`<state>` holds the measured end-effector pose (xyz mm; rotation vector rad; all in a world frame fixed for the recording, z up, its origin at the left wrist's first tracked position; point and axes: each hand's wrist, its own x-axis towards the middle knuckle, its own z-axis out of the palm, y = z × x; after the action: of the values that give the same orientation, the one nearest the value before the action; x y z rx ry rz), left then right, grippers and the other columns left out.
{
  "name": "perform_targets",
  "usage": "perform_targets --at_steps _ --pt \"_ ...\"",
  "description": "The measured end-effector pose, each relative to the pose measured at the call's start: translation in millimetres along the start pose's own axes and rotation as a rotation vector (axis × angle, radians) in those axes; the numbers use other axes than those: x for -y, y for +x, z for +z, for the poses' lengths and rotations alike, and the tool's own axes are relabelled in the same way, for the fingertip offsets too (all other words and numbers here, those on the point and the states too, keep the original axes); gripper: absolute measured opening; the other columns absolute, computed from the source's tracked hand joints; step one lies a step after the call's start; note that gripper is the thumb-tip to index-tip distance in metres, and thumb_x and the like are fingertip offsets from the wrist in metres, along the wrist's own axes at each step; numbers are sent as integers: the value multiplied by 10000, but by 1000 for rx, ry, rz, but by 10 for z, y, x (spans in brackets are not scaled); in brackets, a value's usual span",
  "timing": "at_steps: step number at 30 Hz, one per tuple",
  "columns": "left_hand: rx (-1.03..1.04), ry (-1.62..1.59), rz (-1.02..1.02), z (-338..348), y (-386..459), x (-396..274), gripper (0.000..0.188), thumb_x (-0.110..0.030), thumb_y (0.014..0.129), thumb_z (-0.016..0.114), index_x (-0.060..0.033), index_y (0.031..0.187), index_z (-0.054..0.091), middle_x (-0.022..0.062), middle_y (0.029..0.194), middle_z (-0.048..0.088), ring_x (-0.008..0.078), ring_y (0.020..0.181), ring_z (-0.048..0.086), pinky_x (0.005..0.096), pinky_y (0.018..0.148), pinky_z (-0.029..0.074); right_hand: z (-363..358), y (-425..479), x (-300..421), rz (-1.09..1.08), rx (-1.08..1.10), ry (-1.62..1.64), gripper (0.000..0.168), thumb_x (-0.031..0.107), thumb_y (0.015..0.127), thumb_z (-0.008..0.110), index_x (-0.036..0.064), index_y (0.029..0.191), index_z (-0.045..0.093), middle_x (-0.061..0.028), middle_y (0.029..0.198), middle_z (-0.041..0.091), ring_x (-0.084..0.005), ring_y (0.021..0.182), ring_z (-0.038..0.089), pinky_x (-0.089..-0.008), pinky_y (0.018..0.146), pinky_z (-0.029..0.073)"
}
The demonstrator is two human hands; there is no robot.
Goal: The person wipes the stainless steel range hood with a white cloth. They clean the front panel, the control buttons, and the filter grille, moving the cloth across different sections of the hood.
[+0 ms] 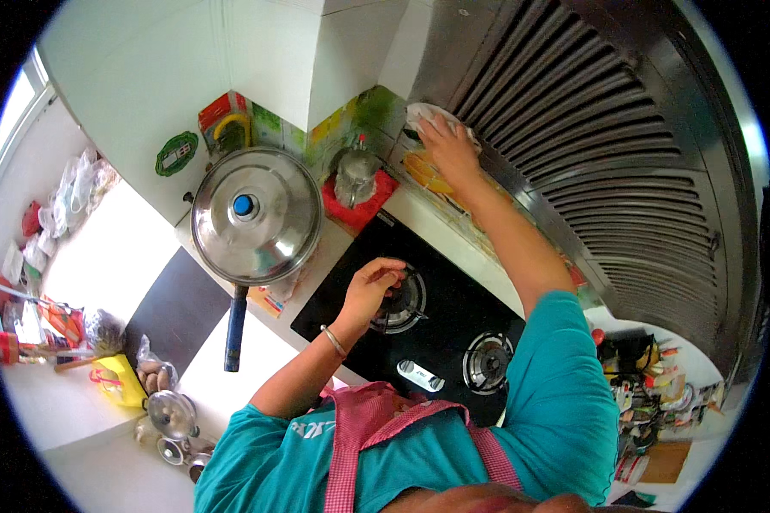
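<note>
My right hand [449, 151] is raised, with its palm pressing a white cloth [423, 113] to the lower edge of a metal range hood [526, 106]. My left hand [369, 292] hangs above the left burner [405, 301] of a black gas cooktop [340, 308]. Its fingers are loosely curled, and nothing shows in them. A metal bangle [333, 341] circles that wrist. Past my raised arm, the hood's dark slotted grilles [616, 205] fill the upper right.
A lidded wok [256, 243], its long handle [234, 333] pointing towards me, stands left of the cooktop. Behind it, a glass pitcher [356, 176] rests on a red cloth [333, 208]. Pots [170, 413] and bags [70, 192] line the left side. A second burner [487, 362] is at right.
</note>
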<state>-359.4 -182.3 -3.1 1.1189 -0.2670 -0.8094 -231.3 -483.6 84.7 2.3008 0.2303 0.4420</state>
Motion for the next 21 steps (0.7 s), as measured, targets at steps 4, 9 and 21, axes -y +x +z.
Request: perform_targets --at_steps 4,9,21 --pt "44 12 -6 72 40 37 216 -127 1016 594 -64 1198 691 35 1078 706 138 967 646 290 846 498 16 -572 -159 29 57 27 403 189 939 573 132 1328 660 10 1570 434 -275 1452 375 -527 1108 390" --pt "104 62 -32 255 64 77 217 -130 1025 586 -68 1203 692 29 1080 706 129 959 648 281 839 505 -152 -1301 -383 21 217 35 436 170 941 567 162 1373 629 18 1607 402 -273 1470 360 -530 1111 389" --pt "162 64 -66 425 128 109 214 -134 1026 592 -75 1203 696 20 1042 711 108 922 645 261 814 503 -2140 -1125 -863 361 -215 163 714 26 721 760 247 1391 655 -85 1402 503 -373 1191 505 -446 1002 489"
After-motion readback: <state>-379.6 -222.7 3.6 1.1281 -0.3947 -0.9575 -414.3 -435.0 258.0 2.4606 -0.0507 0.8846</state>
